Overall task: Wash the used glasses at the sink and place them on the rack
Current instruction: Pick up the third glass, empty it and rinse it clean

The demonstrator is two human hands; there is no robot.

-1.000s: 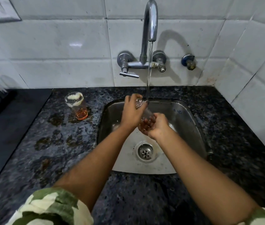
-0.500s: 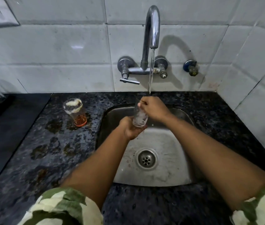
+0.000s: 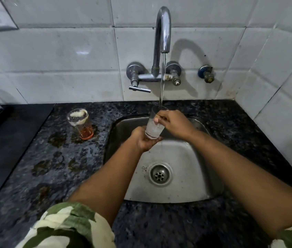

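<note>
Glass (image 3: 153, 124) upright under tap stream (image 3: 162, 79), my left hand (image 3: 144, 140) cupping its base, right hand (image 3: 174, 123) fingers inside the rim; second glass (image 3: 80, 123) waits left on surface (image 3: 52, 158)

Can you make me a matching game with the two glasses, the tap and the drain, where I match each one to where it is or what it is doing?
Things:
1. clear glass
2. glass with orange liquid
3. tap
4. drain

Places or states:
A. standing on the dark counter, left of the sink
B. in the bottom of the sink
C. held over the sink by both hands
D. running water

Pairs: 1-C, 2-A, 3-D, 4-B
</note>
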